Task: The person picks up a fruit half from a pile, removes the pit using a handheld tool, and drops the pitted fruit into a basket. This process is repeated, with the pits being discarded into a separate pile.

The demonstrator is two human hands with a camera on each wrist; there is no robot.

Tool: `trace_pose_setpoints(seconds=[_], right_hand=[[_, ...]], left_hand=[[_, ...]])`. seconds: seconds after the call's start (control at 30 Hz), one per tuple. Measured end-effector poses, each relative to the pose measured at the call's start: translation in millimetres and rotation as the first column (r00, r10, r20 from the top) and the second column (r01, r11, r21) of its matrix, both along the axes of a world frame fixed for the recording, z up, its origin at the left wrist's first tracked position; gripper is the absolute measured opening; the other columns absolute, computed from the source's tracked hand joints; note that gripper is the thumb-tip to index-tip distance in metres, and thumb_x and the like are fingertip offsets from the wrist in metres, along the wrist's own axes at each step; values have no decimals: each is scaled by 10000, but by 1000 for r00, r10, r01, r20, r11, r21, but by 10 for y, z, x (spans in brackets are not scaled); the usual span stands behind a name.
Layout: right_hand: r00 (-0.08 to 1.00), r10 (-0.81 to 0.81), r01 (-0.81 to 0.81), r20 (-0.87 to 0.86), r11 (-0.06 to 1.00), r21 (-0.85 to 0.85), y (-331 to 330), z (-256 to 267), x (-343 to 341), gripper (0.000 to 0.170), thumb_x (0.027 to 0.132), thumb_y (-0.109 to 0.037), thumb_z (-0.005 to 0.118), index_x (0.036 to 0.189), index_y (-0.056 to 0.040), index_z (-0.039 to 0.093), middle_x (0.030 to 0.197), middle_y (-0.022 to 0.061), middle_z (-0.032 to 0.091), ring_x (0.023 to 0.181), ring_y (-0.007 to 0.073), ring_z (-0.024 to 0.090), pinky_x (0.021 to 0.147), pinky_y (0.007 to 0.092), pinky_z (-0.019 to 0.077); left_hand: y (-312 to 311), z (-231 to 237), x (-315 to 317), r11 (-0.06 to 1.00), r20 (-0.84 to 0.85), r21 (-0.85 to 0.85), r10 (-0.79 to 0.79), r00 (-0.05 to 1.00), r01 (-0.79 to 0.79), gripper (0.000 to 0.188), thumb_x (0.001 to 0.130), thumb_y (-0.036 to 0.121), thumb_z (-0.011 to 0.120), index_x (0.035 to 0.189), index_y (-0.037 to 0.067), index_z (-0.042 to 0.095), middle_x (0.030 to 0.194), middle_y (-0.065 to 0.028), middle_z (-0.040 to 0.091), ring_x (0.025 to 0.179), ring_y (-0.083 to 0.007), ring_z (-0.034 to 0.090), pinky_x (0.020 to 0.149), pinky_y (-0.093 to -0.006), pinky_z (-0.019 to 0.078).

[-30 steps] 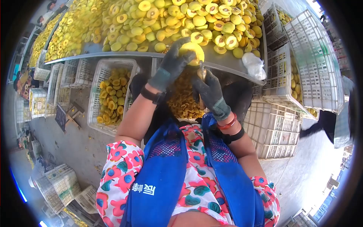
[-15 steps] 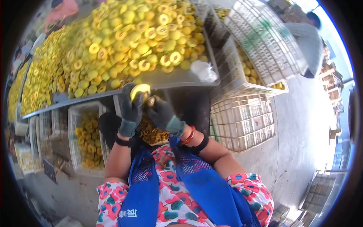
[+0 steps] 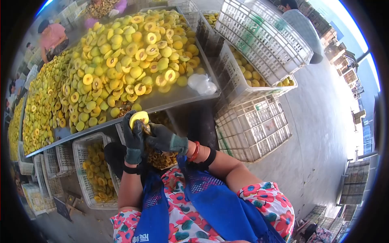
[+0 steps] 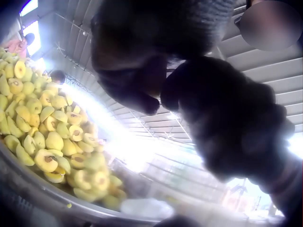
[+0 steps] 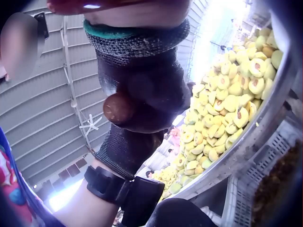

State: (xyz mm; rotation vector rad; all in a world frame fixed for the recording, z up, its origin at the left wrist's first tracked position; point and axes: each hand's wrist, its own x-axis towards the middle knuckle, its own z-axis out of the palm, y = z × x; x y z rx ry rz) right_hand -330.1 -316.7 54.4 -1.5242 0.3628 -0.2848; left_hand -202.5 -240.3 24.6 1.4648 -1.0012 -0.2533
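In the head view a gloved left hand [image 3: 133,135] holds a yellow fruit half [image 3: 139,117] up at the metal table's near edge. Right beside it, the gloved right hand [image 3: 162,138] grips a small tool [image 3: 146,128] against the fruit. The rounded brown handle end [image 5: 118,108] pokes out of the right fist [image 5: 147,94] in the right wrist view. Both gloves are dark silhouettes in the left wrist view, where the fruit is hidden. Halved fruit [image 3: 121,60] lies heaped on the table [image 3: 178,99].
A clear plastic bag [image 3: 201,84] lies at the table's corner. White crates [image 3: 253,129] stand stacked to the right, some holding fruit. Left of the knees is a crate of fruit pieces [image 3: 99,172], and brown scraps [image 3: 161,160] lie below the hands. People [image 3: 52,38] are beyond the table.
The head view has swung, so the table and hands appear further left. The fruit half and tool stay in the hands, which have come closer together since the earliest frame.
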Motion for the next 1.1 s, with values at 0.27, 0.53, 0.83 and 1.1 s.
trace_pose_setpoints(seconds=[0.27,0.53,0.83,1.1], right_hand=[[980,191,-179,-48,965,191,-54,-44,-53,132,883,-133,533,958,-25,541,653,38,553,487,94,514,421,256,415],[938,332,-299,99,635,712,-21,-35,-106,124,883,-171,575,833,-65,536,596,5,501,447,98,478,394,240,383],[941,304,-331,146,916,225,84,-241,-13,195,884,-224,563,912,-33,595,635,22,560,512,105,521,446,257,435],[798,228,-366,-559,919,-147,9,-952,125,327,817,-255,626,981,15,543,707,96,611,600,176,619,485,322,479]], left_hand=[[68,-170,62,992,-65,29,-122,990,124,436,970,358,458,1207,-8,468,1107,-115,544,998,-201,542,898,-326,446],[99,61,-46,936,-377,-149,-352,857,319,522,948,481,456,1198,22,460,1024,-105,590,862,-199,613,761,-331,529],[291,-281,266,1000,-396,17,21,918,-15,475,971,339,460,1315,15,406,1115,-155,581,910,-243,623,816,-310,515],[1286,-571,1184,915,57,63,395,917,-399,423,929,178,559,1308,24,450,1193,-180,520,1102,-261,536,859,-286,509]])
